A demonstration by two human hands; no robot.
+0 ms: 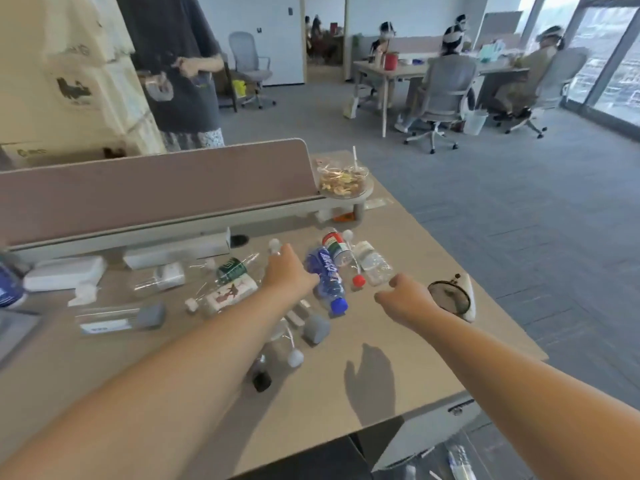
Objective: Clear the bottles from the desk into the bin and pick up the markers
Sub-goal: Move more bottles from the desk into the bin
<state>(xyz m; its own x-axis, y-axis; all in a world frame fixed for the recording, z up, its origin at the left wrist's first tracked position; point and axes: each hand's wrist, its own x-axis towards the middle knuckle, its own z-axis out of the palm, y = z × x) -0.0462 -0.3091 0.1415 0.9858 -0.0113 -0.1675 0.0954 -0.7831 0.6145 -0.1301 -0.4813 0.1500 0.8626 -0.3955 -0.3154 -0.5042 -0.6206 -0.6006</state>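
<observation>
My left grip (289, 271) is released, fingers stretched forward over the clutter and grasping nothing I can see. The fingertips are close to the white cap of a clear bottle (275, 244), but I cannot tell whether they touch it. My right grip (401, 296) hangs above the surface (433, 341) with fingers loosely curled and empty, its shadow falling on the bare top nearer me.

Between the two lies a blue-labelled bottle (327, 278) on its side, blue cap pointing toward me, just beside my left wrist. Behind it a red-and-green-labelled bottle (334, 247) lies flat, and next to that a crumpled clear bottle (372, 263), with a red cap (359, 280) near it. To the left of my left grip lie a green-labelled bottle (232, 270) and a picture-labelled bottle (228, 294). A clear tube with a grey cap (119, 318) lies farther left. Partly under my left forearm is a small bottle with a black cap (261, 379).

A round dark object (448, 299) sits at the right edge just beyond my right grip. A bowl of snacks (343, 181) stands at the end of the divider panel (156, 188).
</observation>
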